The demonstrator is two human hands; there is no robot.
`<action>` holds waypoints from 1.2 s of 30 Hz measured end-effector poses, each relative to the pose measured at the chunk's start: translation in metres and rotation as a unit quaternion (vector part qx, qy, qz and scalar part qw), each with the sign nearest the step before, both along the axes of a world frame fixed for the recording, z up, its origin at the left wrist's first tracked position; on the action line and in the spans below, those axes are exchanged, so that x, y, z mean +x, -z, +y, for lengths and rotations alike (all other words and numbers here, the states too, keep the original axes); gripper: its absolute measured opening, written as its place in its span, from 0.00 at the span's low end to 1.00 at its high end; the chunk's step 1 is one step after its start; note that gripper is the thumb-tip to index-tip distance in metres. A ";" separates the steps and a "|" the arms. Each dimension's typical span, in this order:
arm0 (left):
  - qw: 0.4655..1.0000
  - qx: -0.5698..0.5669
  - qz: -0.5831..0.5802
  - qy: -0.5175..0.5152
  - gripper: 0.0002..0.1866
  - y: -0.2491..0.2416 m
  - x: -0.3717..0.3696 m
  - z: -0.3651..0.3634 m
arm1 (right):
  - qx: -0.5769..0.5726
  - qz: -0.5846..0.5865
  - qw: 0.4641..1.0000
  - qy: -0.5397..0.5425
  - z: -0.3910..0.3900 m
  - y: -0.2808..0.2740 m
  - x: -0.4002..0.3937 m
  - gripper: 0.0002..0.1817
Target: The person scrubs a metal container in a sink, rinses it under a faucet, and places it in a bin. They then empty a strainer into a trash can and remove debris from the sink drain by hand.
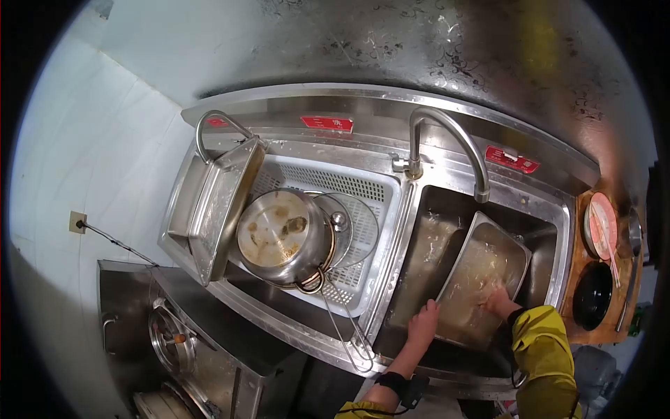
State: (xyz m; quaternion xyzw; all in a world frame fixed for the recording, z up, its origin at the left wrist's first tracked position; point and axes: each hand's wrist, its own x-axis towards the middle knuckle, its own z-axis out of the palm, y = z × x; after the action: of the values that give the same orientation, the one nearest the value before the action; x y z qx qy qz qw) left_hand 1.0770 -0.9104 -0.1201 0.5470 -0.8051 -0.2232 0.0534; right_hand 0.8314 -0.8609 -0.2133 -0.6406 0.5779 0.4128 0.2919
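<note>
Fingers of the left hand (423,322) are curled together on the near-left rim of a deep, rectangular, silver-grey stainless-steel pan (505,234), clamped at its edge. The pan sits tilted in the right-hand sink basin (541,269), just to the right of that hand, with cloudy, pale brown water (471,283) in it. The right hand (497,302) reaches down inside the pan, near its right wall, with the fingertips in the water; how far the fingers are open, and whether they hold anything, I cannot tell. A bright yellow sleeve (541,335) covers the right forearm, and a black band (393,382) circles the left wrist.

Beyond both hands, a curved, shiny metal tap (453,122) arches over the basin. To the left of the left hand, a white, perforated plastic basket (377,190) bears a round, stained steel pot (272,227), bottom up, with a clear glass lid (363,230) beside it. To the right of the right hand, a brown wooden board (569,328) carries a round pink plate (604,223) and a glossy black bowl (593,297)
</note>
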 end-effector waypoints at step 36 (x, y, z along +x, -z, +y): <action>0.996 0.075 -0.032 0.032 0.12 0.006 -0.004 0.003 | -0.118 0.172 0.972 -0.105 0.016 0.019 -0.038 0.26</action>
State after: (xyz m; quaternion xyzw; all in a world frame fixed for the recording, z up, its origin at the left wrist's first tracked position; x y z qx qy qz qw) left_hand 1.0732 -0.9072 -0.1260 0.5300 -0.8045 -0.2675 -0.0207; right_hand 0.7933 -0.8445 -0.2321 -0.6468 0.5937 0.4741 0.0659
